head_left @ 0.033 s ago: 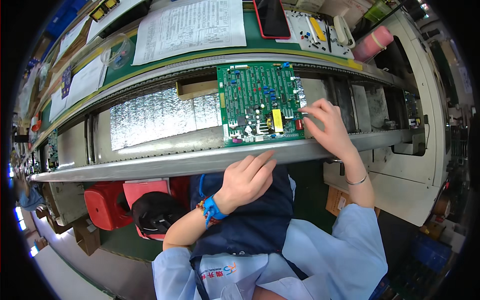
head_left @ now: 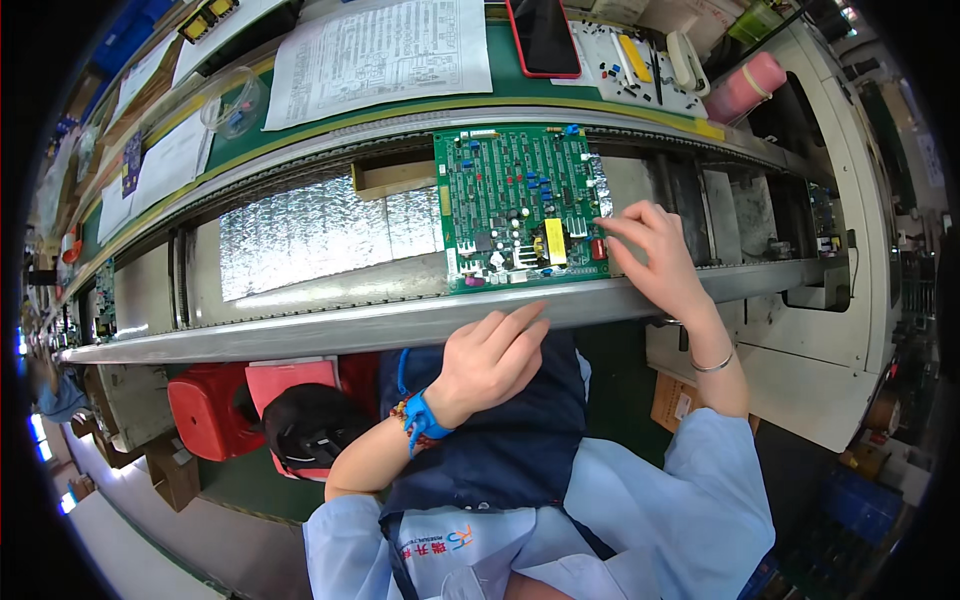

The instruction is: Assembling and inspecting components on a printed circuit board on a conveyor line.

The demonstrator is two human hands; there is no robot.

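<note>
A green circuit board [head_left: 480, 205] spans the two rails of a conveyor, packed with small components. Among them, a yellow block-shaped component [head_left: 555, 242] and a red one [head_left: 599, 249] sit near its lower right. My right hand [head_left: 650, 245] is at the board's right edge, index finger stretched to the edge and thumb a little apart; nothing shows between them. Whether the fingertip touches the board I cannot tell. Close to the front rail [head_left: 300, 332], just below the board, my left hand [head_left: 492, 362] has its fingers loosely extended and holds nothing.
Silvery sheeting [head_left: 330, 235] and a small cardboard tray [head_left: 400, 180] lie between the rails, left of the board. Beyond the back rail are a printed diagram sheet [head_left: 385, 60], a red-edged phone [head_left: 543, 38] and a white board with loose components [head_left: 600, 75]. A pale machine [head_left: 840, 250] stands right.
My left hand has shifted very slightly left. The index finger and thumb of my right hand have moved slightly; the circuit board stays in place.
</note>
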